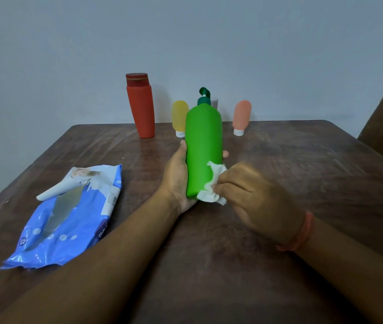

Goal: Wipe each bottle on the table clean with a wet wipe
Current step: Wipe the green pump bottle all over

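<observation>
With the left hand (176, 178) cupping the green bottle (203, 146) and the right hand (249, 195) pinching the wet wipe (211, 185), hard rubbing could slip it loose.

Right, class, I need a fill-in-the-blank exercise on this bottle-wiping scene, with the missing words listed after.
1. The left hand holds the ____ pump bottle.
2. The right hand presses a white ____ against it.
3. The blue wipes pack lies on the ____ side of the table.

Missing words: green; wet wipe; left
</observation>
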The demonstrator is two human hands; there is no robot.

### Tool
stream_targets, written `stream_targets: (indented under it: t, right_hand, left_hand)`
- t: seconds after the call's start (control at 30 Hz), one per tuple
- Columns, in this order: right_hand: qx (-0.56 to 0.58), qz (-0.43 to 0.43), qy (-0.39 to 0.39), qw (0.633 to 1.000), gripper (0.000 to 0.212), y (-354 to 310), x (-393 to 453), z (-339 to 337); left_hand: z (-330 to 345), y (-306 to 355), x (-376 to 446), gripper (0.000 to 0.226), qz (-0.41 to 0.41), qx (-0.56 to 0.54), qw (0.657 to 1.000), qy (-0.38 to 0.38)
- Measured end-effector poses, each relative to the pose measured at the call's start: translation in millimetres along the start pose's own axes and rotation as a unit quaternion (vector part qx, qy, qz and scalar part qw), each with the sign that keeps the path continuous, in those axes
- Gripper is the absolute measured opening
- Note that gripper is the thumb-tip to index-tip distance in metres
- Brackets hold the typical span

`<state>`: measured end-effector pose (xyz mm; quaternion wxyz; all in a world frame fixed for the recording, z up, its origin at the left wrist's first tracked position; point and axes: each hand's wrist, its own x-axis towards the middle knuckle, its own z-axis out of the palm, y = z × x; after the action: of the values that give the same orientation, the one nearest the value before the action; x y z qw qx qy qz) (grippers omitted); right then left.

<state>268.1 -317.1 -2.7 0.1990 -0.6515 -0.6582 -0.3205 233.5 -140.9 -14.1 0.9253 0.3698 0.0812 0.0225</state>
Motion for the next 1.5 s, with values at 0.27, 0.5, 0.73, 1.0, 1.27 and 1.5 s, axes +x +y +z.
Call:
stream_targets:
  t: [0.27,0.5,0.73,1.0,1.27,1.5]
  right_hand:
    - [-0.018,-0.037,0.009,0.999,0.019,-13.2,11.6,12.9]
    - [-0.009,-0.033,0.026,0.999,0.016,-0.6,0.5,0.5]
    - [-0.066,-0.027,0.032,0.997,0.014,5.5,0.0,4.0]
    - [-0.2,-0.048,0.142,0.968,0.011,-16.9,13.9,9.1]
    - [-0.189,-0.014,0.117,0.975,0.023,-1.9,8.2,2.6]
    - [-0.185,-0.047,0.146,0.971,0.011,-13.9,21.9,12.2]
  left_hand:
    - [7.2,0.5,-8.3,0.092,-0.08,-0.023,0.996,-0.036]
    - [7.9,3.1,-9.1,0.079,-0.008,-0.068,0.997,-0.018]
    - [6.9,2.1,-7.1,0.083,0.034,-0.095,0.995,0.021]
    - [12.4,-4.8,-12.5,0.058,-0.034,0.009,0.998,0.049]
    - [14.8,-2.0,-6.7,0.078,0.014,-0.066,0.994,0.087]
    - [18.5,-11.8,-12.2,0.057,-0.032,0.023,0.997,0.068]
